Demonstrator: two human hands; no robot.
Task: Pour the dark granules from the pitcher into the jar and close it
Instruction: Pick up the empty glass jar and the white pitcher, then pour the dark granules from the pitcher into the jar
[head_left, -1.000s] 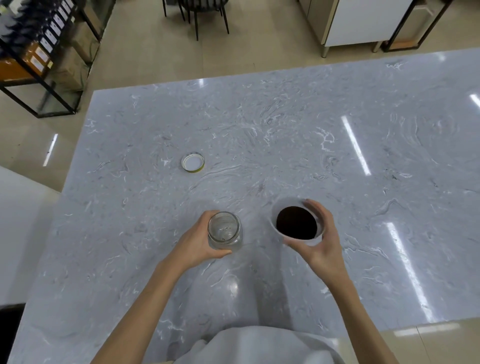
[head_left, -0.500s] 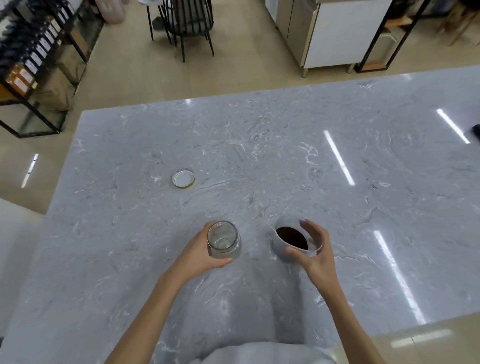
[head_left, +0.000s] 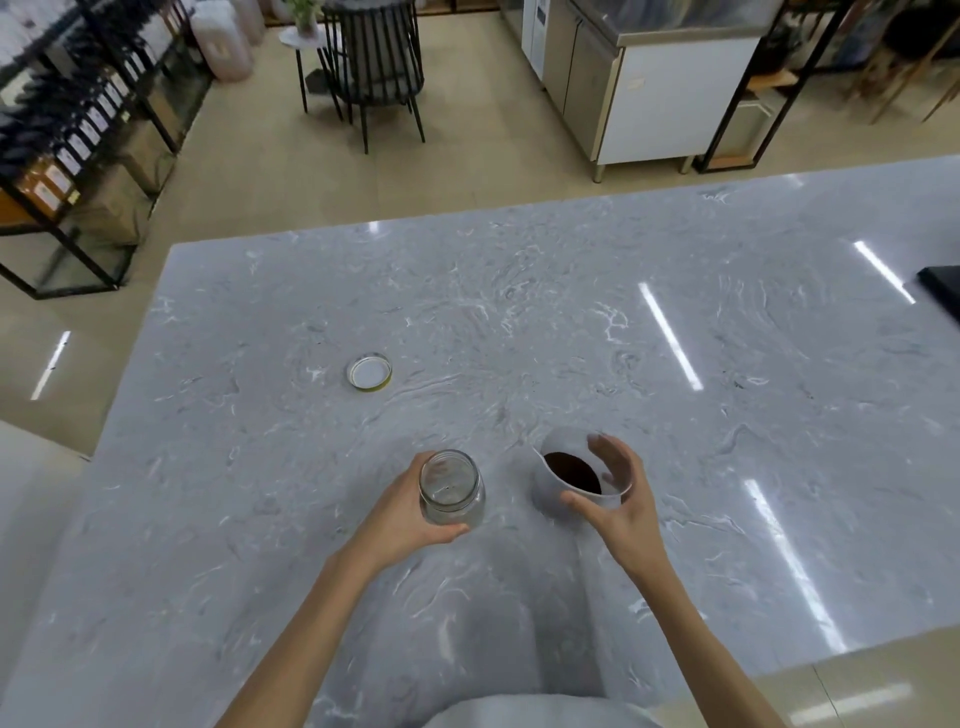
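Head: pitcher (head_left: 558, 499) now tilted toward jar (head_left: 451, 488).

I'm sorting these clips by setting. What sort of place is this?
Probably a cafe or shop back room: a rack of labelled bottles, a stainless counter unit and a large marble table, where hands hold a jar and a pitcher.
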